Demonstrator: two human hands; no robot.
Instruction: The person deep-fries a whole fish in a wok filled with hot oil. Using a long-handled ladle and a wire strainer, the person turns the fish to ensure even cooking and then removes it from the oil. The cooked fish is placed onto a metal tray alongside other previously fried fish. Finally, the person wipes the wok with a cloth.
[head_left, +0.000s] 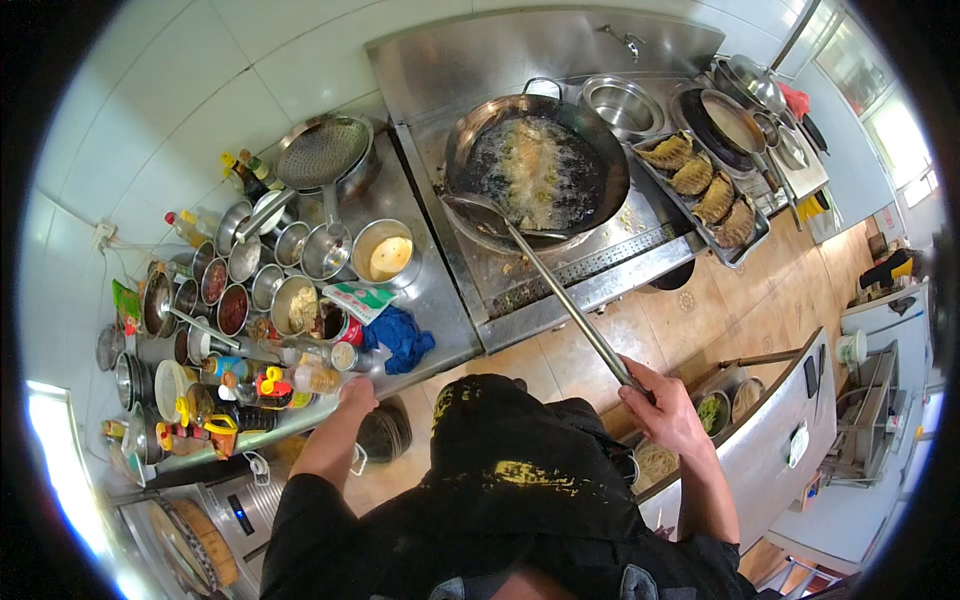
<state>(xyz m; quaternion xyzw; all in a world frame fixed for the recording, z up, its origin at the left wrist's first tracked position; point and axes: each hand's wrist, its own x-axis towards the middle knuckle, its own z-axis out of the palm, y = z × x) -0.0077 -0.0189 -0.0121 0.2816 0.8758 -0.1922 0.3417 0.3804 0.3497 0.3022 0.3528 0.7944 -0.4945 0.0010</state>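
Note:
My right hand is closed around the handle end of a long steel ladle. The ladle's bowl rests at the near left rim of a large wok. Inside the wok, a long pale golden piece of food lies in bubbling dark oil. My left hand is at the front edge of the steel counter, close to a glass jar and a blue cloth; its fingers are largely hidden. Right of the wok, a metal tray holds several browned, folded food pieces.
Seasoning bowls, bottles and a pot crowd the left counter. A perforated strainer lies across a pot behind them. Beyond the wok stands an empty steel pot. A steel table is at right, with food bowls beside it.

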